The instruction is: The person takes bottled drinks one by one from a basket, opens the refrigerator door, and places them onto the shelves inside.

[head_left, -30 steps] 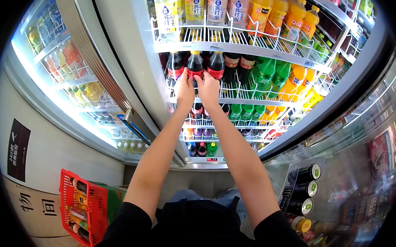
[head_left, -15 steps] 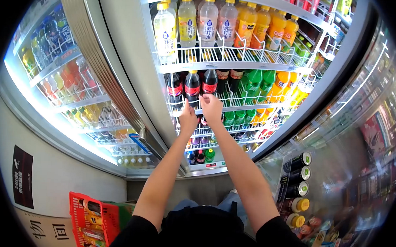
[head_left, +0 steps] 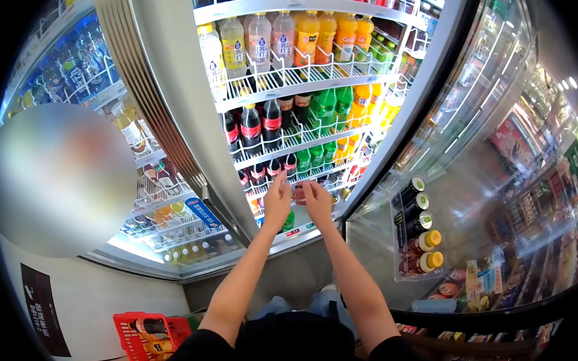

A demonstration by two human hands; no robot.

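My left hand is raised in front of the lower shelves of the open cooler, fingers pointing up and apart, holding nothing. Close to its right, my right hand has its fingers bent and spread, also without anything in it. Neither hand touches a bottle. Above them, dark cola bottles with red labels stand upright at the left of a wire shelf. Green bottles and orange bottles stand to their right. Smaller cola bottles sit one shelf lower, just behind my hands.
A red basket holding bottles is at the lower left. The open glass door at the right carries a clear rack with cans. A closed cooler door with a metal frame is at the left. A round blurred patch covers the far left.
Both hands have come away from the cola bottles and dropped lower, and their fingers have loosened. The view has turned, so the shelves appear further left and tilted.
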